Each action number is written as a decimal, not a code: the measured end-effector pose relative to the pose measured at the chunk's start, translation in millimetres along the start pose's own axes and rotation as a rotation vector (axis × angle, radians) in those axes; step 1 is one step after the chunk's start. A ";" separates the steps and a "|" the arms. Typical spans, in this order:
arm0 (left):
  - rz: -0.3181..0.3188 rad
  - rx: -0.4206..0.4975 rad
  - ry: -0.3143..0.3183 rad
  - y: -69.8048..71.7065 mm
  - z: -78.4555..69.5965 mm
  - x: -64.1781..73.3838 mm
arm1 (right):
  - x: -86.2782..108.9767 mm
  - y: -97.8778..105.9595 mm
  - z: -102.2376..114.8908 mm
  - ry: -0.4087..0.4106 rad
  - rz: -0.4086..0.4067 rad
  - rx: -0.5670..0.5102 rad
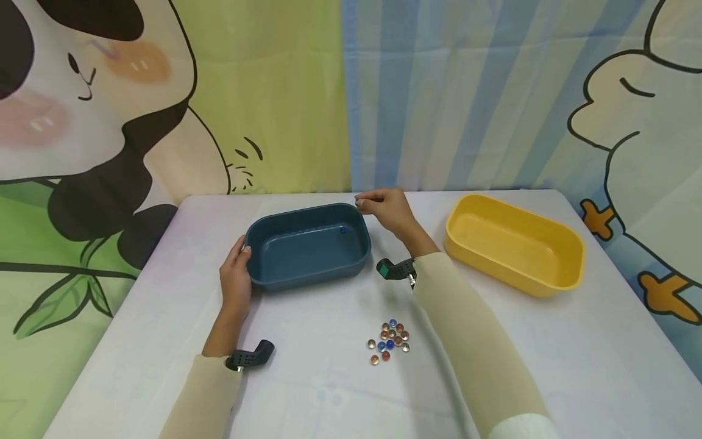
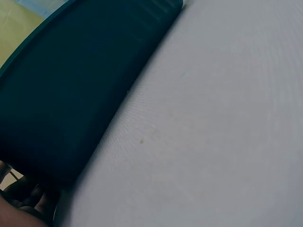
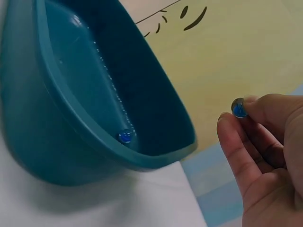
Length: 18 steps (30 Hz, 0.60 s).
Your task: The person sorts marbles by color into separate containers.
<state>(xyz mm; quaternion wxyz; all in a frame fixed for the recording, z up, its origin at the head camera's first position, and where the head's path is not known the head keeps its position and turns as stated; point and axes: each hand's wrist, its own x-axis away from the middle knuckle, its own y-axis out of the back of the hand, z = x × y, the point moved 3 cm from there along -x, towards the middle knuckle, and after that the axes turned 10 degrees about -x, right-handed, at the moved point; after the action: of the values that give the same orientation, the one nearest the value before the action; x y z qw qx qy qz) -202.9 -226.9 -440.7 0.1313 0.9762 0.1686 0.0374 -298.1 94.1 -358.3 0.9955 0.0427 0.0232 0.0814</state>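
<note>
A dark blue plastic basin (image 1: 307, 281) stands on the table, and my left hand (image 1: 236, 280) grips its left end, thumb at the rim. The left wrist view shows the basin's outer wall (image 2: 71, 94) with curled fingers (image 2: 40, 196) at its lower end. Close to the basin's far right corner, my right hand (image 1: 390, 213) pinches a clear glass marble (image 3: 238, 108) with blue inside between thumb and fingertip. Inside the basin, a blue marble (image 3: 125, 136) lies on the floor near the right end.
Several loose marbles (image 1: 390, 344), blue, amber and reddish, lie in a cluster on the white table (image 1: 307, 378) nearer the front. A yellow basin (image 1: 493, 269) stands at the right. Behind the table hangs a printed curtain (image 1: 285, 91).
</note>
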 end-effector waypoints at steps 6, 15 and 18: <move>0.004 0.017 0.022 1.7 1.8 0.5 | -5.6 -9.6 -8.1 -0.054 0.023 -0.020; 0.012 0.048 0.021 0.7 0.9 -0.5 | -10.5 -24.3 -12.7 -0.061 0.077 0.061; 0.007 0.041 0.004 -0.6 0.5 -0.1 | -11.9 -25.9 -15.3 -0.077 0.076 0.097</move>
<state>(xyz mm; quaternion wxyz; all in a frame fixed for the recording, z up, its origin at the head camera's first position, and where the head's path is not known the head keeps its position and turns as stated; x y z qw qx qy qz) -203.1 -226.5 -441.4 0.1110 0.9792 0.1661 0.0366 -306.5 68.0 -375.3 0.9886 0.0946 -0.0129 0.1164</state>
